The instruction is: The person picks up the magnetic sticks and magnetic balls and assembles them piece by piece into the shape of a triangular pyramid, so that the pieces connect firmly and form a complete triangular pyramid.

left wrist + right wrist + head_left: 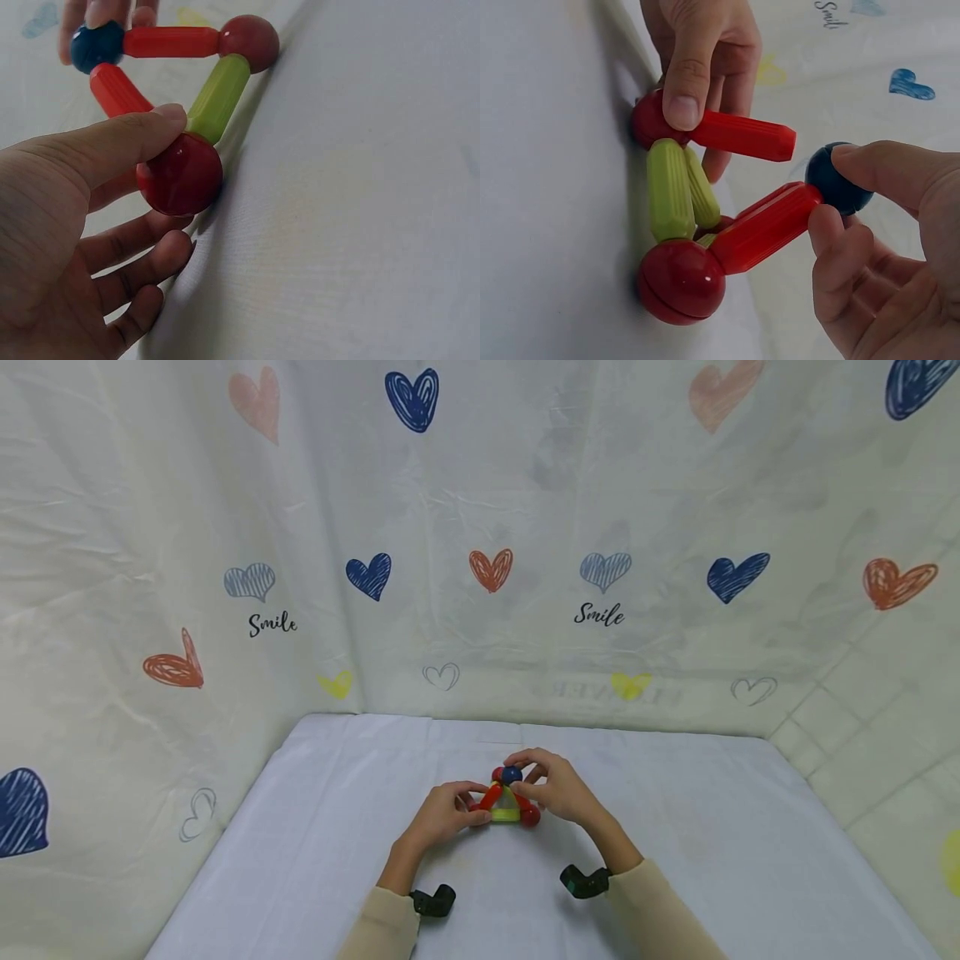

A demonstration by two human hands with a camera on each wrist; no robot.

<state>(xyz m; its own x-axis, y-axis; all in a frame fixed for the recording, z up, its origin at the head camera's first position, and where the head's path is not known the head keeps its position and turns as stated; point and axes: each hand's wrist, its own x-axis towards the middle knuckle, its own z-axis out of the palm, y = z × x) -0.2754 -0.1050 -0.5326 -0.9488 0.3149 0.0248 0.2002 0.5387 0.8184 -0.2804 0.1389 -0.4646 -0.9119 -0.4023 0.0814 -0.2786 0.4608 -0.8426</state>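
Note:
A small frame of toy rods and balls stands on the white cloth. Yellow-green rods (670, 191) run between red balls (681, 281) at its base. Red rods (765, 225) slope upward toward a blue ball (512, 775) at the top. My left hand (442, 814) grips the red ball (180, 174) at the left corner, its thumb also over the rod ends. With thumb and fingers my right hand (558, 787) pinches the blue ball. In the right wrist view, the free end of one red rod (742, 136) points at the blue ball, with a narrow gap between them.
The white-covered table (300, 877) spreads around both hands. A pale curtain (465, 485) printed with hearts hangs behind and at the sides. Black wrist cameras (433, 902) sit at both sleeves, close over the cloth.

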